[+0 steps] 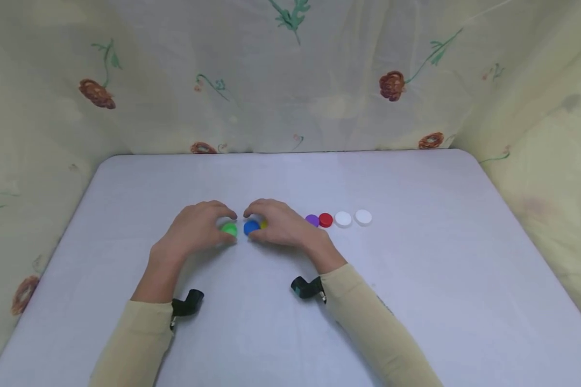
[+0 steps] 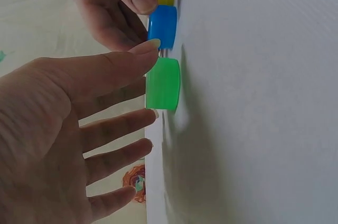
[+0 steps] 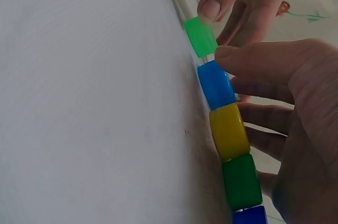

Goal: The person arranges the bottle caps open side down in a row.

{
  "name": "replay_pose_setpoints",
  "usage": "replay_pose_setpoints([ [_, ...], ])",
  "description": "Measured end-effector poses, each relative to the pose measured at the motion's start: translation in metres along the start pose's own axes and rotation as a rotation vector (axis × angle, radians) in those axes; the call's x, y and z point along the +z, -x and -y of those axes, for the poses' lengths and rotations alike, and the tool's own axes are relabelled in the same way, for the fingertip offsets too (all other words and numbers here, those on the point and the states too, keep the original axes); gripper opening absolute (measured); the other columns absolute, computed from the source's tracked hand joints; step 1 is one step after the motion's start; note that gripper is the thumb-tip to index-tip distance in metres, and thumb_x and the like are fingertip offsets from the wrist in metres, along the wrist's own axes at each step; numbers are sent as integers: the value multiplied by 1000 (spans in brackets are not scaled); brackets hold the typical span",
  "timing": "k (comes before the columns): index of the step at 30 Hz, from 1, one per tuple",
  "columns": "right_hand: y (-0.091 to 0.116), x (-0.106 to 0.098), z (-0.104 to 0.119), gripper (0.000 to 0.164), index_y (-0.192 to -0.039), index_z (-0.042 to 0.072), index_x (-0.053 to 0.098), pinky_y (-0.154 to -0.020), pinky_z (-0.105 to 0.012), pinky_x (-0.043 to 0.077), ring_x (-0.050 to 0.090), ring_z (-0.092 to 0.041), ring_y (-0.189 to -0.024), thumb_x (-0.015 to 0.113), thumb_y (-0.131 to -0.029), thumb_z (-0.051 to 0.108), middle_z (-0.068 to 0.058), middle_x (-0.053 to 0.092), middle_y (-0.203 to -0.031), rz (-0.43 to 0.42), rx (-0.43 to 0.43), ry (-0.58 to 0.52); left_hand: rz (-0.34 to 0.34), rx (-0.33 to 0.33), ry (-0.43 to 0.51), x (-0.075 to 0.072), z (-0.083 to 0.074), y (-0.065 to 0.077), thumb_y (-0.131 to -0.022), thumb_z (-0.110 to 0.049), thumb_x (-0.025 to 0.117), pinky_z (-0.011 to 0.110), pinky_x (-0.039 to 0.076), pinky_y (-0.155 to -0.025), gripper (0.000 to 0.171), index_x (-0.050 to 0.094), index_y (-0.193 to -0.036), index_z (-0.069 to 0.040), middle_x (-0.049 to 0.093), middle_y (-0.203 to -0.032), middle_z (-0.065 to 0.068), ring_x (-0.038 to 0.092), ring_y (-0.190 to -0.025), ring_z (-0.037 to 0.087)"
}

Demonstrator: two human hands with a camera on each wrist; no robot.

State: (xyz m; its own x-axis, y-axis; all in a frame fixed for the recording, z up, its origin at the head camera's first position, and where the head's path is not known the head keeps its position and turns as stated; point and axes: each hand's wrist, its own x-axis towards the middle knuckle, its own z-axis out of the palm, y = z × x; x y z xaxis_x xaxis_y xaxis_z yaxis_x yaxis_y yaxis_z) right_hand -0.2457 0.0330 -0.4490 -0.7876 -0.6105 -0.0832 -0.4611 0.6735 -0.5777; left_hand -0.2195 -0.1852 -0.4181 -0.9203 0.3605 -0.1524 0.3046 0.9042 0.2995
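Observation:
Round plastic caps stand in a row across the table. At its left end, a light green cap (image 1: 229,229) sits between the thumb and fingers of my left hand (image 1: 196,228). Those fingers are spread, and a gap shows between them and the cap. My right hand (image 1: 283,223) arches over the row, its thumb tip at a blue cap (image 1: 251,228); whether it touches is unclear. In the right wrist view a yellow cap (image 3: 229,132), a dark green cap (image 3: 242,183) and a dark blue cap (image 3: 250,216) follow, the last two hidden by that hand in the head view.
Right of my right hand the row goes on with a purple cap (image 1: 312,220), a red cap (image 1: 326,220) and two white caps, one nearer (image 1: 342,219) and one at the end (image 1: 363,217). A white cloth covers the table (image 1: 416,301). Flowered curtain (image 1: 329,80) hangs behind and beside it.

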Motion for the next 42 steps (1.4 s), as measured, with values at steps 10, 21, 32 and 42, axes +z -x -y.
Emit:
replay_pose_setpoints([
  [10,-8,4,12,44,-132,21,61,-108,-37,47,50,-17,-132,68,-91,36,4,57,-139,16,-9,45,-9,21,7,-3,7,6,-84,-33,77,52,45,-102,42,69,-123,-20,63,-136,5,56,-128,28],
  [21,-13,11,26,43,-132,20,62,-109,-39,46,52,-18,-132,68,-91,33,3,60,-138,0,3,58,-37,-8,-14,-4,15,16,-83,-33,78,51,47,-99,40,71,-119,-18,65,-132,5,59,-125,28],
  [32,-11,15,28,34,-124,21,68,-108,-41,46,55,-20,-128,68,-92,33,2,62,-135,-59,-4,132,-67,-16,-10,0,16,14,-82,-32,81,46,51,-95,28,77,-106,-18,69,-125,2,63,-119,26],
  [42,-13,18,29,27,-116,20,72,-103,-40,48,59,-19,-119,71,-91,31,2,65,-127,-90,-53,155,-62,-1,8,3,14,12,-84,-27,79,46,51,-97,23,78,-104,-15,68,-127,4,62,-122,27],
])
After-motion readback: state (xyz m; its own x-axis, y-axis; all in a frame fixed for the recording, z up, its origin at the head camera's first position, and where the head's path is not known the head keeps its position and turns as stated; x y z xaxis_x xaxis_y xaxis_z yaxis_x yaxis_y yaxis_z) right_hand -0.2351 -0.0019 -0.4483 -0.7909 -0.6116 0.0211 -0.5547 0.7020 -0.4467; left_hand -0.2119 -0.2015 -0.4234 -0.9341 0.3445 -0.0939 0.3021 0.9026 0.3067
